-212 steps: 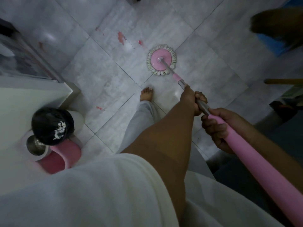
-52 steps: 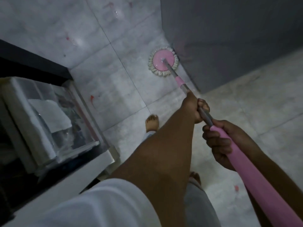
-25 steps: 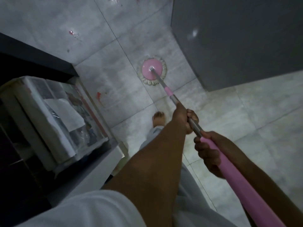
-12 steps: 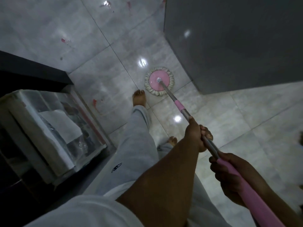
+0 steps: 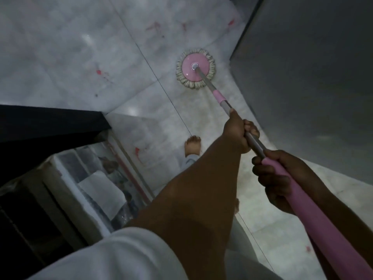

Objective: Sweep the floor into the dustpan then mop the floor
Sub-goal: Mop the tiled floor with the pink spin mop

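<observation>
Nearest the camera, a white sleeve [image 5: 113,253] covers the upper part of the left arm, which stretches forward and up through the frame. Right hand [image 5: 280,178] wraps the pink grip of the mop handle [image 5: 314,215], fingers curled fully round it from the left side, knuckles facing the camera, right forearm running off the lower right edge. Farther along, left hand [image 5: 238,132] clamps the bare grey metal section of the same handle, fingers closed over it, fingertips showing on the right side, thumb lying along the shaft toward the head. The two hands sit near each other, left ahead of right. Handle's long axis runs diagonally from lower right to upper middle, pointing away from the person and down to the floor. A bare foot [image 5: 192,145] stands on the pale tiled floor [image 5: 66,47] left of the left hand. Round pink mop head [image 5: 195,69] with its cream fringe lies flat on the floor, near a grey wall [image 5: 312,77] on the right. Red spots [image 5: 99,72] mark the tiles at left and beyond the head. Dark furniture [image 5: 40,126] sits at left.
</observation>
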Demonstrator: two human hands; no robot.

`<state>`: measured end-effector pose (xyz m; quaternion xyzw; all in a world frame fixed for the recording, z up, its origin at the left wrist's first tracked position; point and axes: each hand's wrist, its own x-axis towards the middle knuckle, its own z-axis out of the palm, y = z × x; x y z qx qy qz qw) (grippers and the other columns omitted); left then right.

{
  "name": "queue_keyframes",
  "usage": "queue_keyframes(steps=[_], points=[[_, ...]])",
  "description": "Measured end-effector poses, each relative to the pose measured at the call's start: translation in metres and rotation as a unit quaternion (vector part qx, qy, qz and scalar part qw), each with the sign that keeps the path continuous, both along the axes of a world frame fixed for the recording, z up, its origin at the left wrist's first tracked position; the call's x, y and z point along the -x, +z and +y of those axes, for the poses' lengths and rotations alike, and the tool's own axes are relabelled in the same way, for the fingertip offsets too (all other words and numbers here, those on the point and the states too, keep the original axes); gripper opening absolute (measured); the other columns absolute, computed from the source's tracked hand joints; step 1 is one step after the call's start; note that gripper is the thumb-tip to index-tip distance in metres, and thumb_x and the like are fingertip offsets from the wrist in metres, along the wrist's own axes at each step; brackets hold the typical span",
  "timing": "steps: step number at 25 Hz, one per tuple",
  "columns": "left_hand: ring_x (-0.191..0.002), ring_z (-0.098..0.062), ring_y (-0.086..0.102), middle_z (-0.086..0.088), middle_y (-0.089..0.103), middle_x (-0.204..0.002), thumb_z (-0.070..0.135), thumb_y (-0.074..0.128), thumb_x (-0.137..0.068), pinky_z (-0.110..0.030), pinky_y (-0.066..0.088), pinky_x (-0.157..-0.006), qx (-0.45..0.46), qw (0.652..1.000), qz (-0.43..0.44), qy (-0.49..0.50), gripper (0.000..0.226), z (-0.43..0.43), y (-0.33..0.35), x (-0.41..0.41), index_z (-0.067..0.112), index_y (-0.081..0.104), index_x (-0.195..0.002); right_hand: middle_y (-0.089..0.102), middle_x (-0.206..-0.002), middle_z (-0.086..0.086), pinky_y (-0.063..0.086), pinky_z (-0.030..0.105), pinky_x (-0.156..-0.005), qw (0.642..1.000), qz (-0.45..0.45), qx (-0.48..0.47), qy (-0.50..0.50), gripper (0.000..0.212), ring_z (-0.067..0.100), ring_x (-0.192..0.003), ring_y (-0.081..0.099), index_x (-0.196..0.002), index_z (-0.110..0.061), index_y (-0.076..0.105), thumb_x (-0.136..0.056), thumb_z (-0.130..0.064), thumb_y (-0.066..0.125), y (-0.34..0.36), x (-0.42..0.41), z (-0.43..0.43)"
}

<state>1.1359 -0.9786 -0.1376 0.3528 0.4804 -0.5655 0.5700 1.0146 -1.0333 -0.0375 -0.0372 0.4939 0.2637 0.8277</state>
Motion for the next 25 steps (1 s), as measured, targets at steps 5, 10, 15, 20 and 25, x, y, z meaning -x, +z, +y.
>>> queue_keyframes(steps=[5,10,15,20,25], points=[[-0.027,-0.008,0.03,0.005,0.03,-0.042,0.069,0.042,-0.09,-0.009,0.03,-0.036,-0.003,1.0,-0.009,-0.003,0.059,-0.008,-0.009,-0.053,0.017,0.034,-0.065,0.044,-0.057,-0.006,0.036,0.018,-0.026,0.999,-0.027,-0.014,-0.01,0.024,0.003,-0.03,0.041,-0.08,-0.012,0.055,-0.091,-0.033,0.049,-0.016,-0.048,-0.008],[-0.029,-0.007,0.029,0.006,0.029,-0.044,0.067,0.043,-0.091,-0.01,0.029,-0.035,-0.002,1.0,-0.015,0.009,0.057,-0.011,-0.015,-0.045,0.017,0.036,-0.066,0.046,-0.055,-0.005,0.036,0.016,-0.027,0.998,-0.036,-0.031,-0.035,0.022,0.004,-0.031,0.043,-0.081,-0.011,0.056,-0.084,-0.032,0.059,-0.019,-0.043,-0.007],[-0.028,-0.006,0.029,0.006,0.029,-0.041,0.064,0.044,-0.093,-0.009,0.027,-0.033,-0.01,1.0,-0.027,0.008,0.056,-0.002,-0.008,-0.02,0.017,0.034,-0.063,0.046,-0.052,-0.004,0.036,0.016,-0.028,1.0,-0.019,-0.01,-0.02,0.028,0.004,-0.031,0.041,-0.078,-0.011,0.053,-0.09,-0.036,0.05,-0.006,-0.02,0.003],[-0.029,-0.006,0.029,0.006,0.03,-0.042,0.067,0.046,-0.09,-0.01,0.026,-0.033,-0.014,1.0,-0.001,0.003,0.058,0.012,0.007,0.032,0.018,0.034,-0.062,0.043,-0.052,-0.003,0.034,0.018,-0.025,0.999,0.025,0.005,0.022,0.026,0.006,-0.03,0.038,-0.077,-0.01,0.052,-0.089,-0.033,0.051,0.019,0.021,0.011],[-0.028,-0.007,0.029,0.006,0.03,-0.04,0.067,0.045,-0.09,-0.011,0.025,-0.034,-0.023,1.0,-0.003,-0.007,0.059,0.021,0.008,0.017,0.018,0.034,-0.06,0.037,-0.053,-0.004,0.033,0.018,-0.025,0.998,0.036,0.009,0.055,0.024,0.006,-0.029,0.037,-0.076,-0.012,0.048,-0.088,-0.033,0.05,0.019,0.005,0.016]])
